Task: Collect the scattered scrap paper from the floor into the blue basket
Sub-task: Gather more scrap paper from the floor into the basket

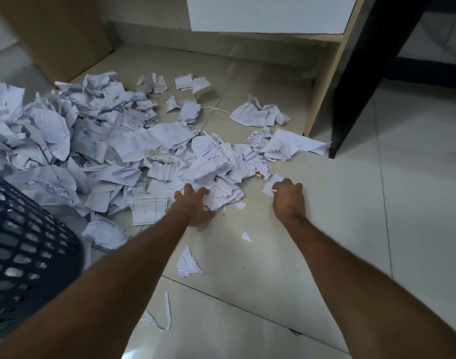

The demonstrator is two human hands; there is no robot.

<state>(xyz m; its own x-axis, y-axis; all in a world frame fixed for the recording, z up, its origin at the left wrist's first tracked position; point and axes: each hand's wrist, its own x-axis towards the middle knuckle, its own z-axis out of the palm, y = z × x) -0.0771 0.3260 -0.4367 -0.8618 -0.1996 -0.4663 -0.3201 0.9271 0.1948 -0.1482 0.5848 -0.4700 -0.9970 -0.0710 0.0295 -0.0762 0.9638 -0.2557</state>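
A wide heap of crumpled and torn white scrap paper (97, 141) covers the tiled floor from the left edge to the middle. The blue mesh basket (22, 244) lies at the lower left, close to my left arm. My left hand (194, 206) grips a bunch of sheets (221, 195) at the heap's near edge. My right hand (289, 200) curls round a small white scrap (271, 186) just right of the heap. Loose bits lie nearer to me: a crumpled piece (188, 263), a tiny chip (246, 237) and a bent strip (162, 320).
A cardboard box (58, 32) stands at the back left. A light wooden cabinet side panel (330, 73) and a black furniture leg (351, 99) rise at the back right, with papers (294, 146) at their foot. Bare tile (377, 229) spreads to the right.
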